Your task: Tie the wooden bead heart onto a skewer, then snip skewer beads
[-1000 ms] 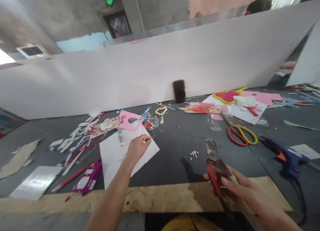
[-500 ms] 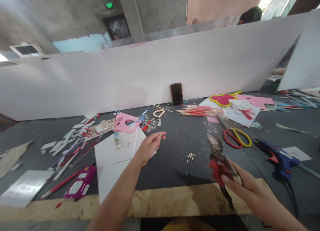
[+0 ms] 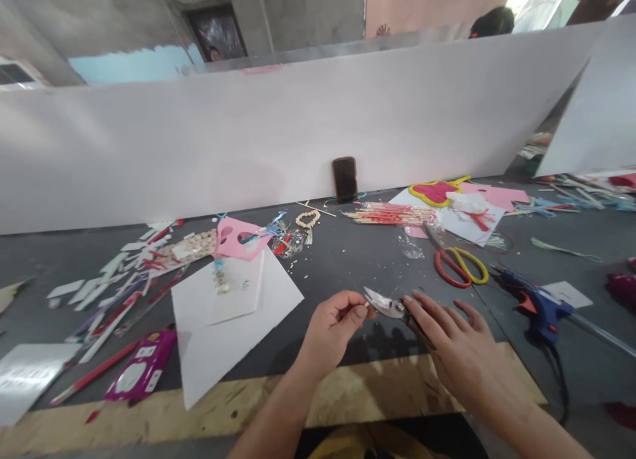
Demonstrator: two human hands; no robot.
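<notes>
My right hand [image 3: 460, 343] is wrapped round a pair of pruning shears [image 3: 383, 304], whose metal blades point left. My left hand [image 3: 332, 330] is closed in a pinch on a small pale piece [image 3: 366, 305] that looks like a bit of thin stick. The piece sits right beside the blade tips; whether they touch it, I cannot tell. Most of the shears' handles are hidden under my right hand. Both hands are low over the dark table [image 3: 308, 326], close to its front edge.
Red-and-yellow scissors [image 3: 462, 267] and a blue glue gun [image 3: 539, 306] lie to the right. Behind are a bundle of thin sticks [image 3: 390, 214] and an upright phone [image 3: 344, 179]. White paper [image 3: 199, 353], a purple packet [image 3: 144, 366] and a bead bracelet [image 3: 308, 218] are leftward.
My left hand has moved right and down, and my right hand has brought the shears left, so the two now meet. The view has shifted slightly.
</notes>
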